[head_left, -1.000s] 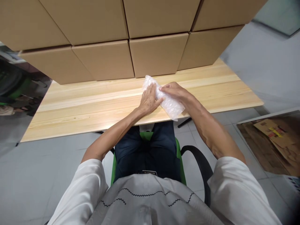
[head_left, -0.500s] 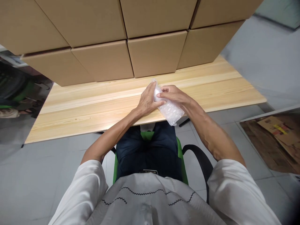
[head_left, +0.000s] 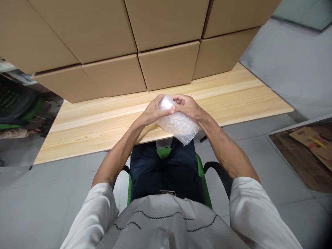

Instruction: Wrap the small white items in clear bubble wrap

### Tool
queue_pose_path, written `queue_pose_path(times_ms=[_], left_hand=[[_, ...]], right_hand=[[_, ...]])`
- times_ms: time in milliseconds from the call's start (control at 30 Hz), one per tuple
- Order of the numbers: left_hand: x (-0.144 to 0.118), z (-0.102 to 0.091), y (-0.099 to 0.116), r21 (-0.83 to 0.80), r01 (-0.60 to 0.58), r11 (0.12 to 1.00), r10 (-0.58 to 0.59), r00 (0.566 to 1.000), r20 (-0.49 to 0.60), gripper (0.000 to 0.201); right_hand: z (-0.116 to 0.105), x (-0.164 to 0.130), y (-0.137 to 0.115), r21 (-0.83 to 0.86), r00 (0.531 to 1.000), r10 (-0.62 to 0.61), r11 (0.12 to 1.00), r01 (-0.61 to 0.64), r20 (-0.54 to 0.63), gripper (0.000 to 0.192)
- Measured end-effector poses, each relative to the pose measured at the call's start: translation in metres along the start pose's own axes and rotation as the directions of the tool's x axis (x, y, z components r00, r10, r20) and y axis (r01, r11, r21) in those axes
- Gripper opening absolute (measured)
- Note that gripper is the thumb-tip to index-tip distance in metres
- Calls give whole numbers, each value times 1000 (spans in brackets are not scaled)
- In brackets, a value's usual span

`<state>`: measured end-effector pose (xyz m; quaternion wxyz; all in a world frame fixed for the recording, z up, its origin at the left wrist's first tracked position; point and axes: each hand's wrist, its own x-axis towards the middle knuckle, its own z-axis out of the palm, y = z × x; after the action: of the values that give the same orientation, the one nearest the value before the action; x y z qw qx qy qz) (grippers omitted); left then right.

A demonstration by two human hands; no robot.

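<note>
Closed around the far end of a bubble-wrap bundle (head_left: pixel 177 124) from both sides — left hand (head_left: pixel 153 112) with fingers curled over the top left, right hand (head_left: pixel 188 107) clasping the top right, thumbs meeting on the wrap. Bundle lifted off the wooden table (head_left: pixel 103 117), tilted, its near end hanging past the table's front edge above the lap in dark trousers (head_left: pixel 160 169). Contents of the wrap hidden by the bubbles; no label visible on it. Far left, a dark mesh chair with green trim (head_left: pixel 18 107) on the grey floor (head_left: pixel 38 200). Along the back of the table, stacked plain cardboard boxes (head_left: pixel 166 65) — no print or tape markings to be read on their faces. Below the hands, a green seat (head_left: pixel 163 152) and black armrest (head_left: pixel 215 169). Far right, flattened cardboard (head_left: pixel 311 141) on the floor bearing a yellow and red sticker, its writing too small to make out.
</note>
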<state>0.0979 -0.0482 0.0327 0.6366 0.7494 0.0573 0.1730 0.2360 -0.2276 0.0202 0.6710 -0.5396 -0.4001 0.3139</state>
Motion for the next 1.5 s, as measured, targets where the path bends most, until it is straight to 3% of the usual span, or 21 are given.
queue_pose_path(times_ms=[133, 233, 300, 367, 467, 567, 667, 767, 933, 1033, 1133, 1267, 1400, 1500], left_hand=[[1, -3, -1, -199, 149, 968, -158, 987, -30, 74], [1, -4, -8, -337, 235, 912, -282, 954, -97, 69], [0, -4, -13, -394, 258, 882, -334, 932, -139, 61], [0, -5, -18, -431, 267, 862, -362, 919, -156, 53], [3, -6, -26, -481, 242, 843, -375, 905, -202, 47], [6, -6, -32, -547, 133, 827, -354, 878, -322, 46], [7, -6, -33, -603, -3, 797, -321, 844, -429, 44], [2, -4, -29, -629, -104, 770, -285, 827, -485, 41], [-9, 8, -22, -647, -173, 743, -287, 790, -541, 44], [-14, 19, -20, -627, -166, 761, -298, 769, -566, 51], [-18, 27, -19, -597, -173, 783, -287, 752, -594, 56], [-23, 28, -20, -582, -135, 802, -306, 744, -594, 57], [-28, 25, -23, -535, -122, 836, -280, 744, -607, 60], [-30, 26, -22, -502, -145, 852, -244, 739, -628, 63]], right_hand=[[-6, 19, 8, -65, 999, 19, 998, -17, 44, 60], [-11, 37, 15, -223, 997, 50, 974, -37, 54, 73], [-13, 46, 17, -369, 996, 50, 929, -18, 76, 72], [-13, 51, 15, -530, 993, 22, 847, 42, 114, 64], [-5, 44, 2, -750, 983, -122, 635, 183, 136, 53], [19, 21, -17, -868, 935, -328, 417, 269, 132, 48], [50, -6, -28, -896, 897, -407, 313, 314, 172, 41], [71, -22, -22, -871, 928, -336, 393, 294, 161, 35], [71, -14, 1, -670, 987, -153, 738, 83, -47, 33], [67, -3, 12, -494, 994, -57, 869, 7, -88, 35], [63, 6, 20, -353, 991, 77, 929, -113, -113, 37], [60, 18, 27, -153, 966, 217, 959, -238, -143, 25], [65, 33, 28, 20, 945, 250, 968, -251, -213, 13], [72, 43, 23, 104, 932, 222, 974, -200, -287, 15]])
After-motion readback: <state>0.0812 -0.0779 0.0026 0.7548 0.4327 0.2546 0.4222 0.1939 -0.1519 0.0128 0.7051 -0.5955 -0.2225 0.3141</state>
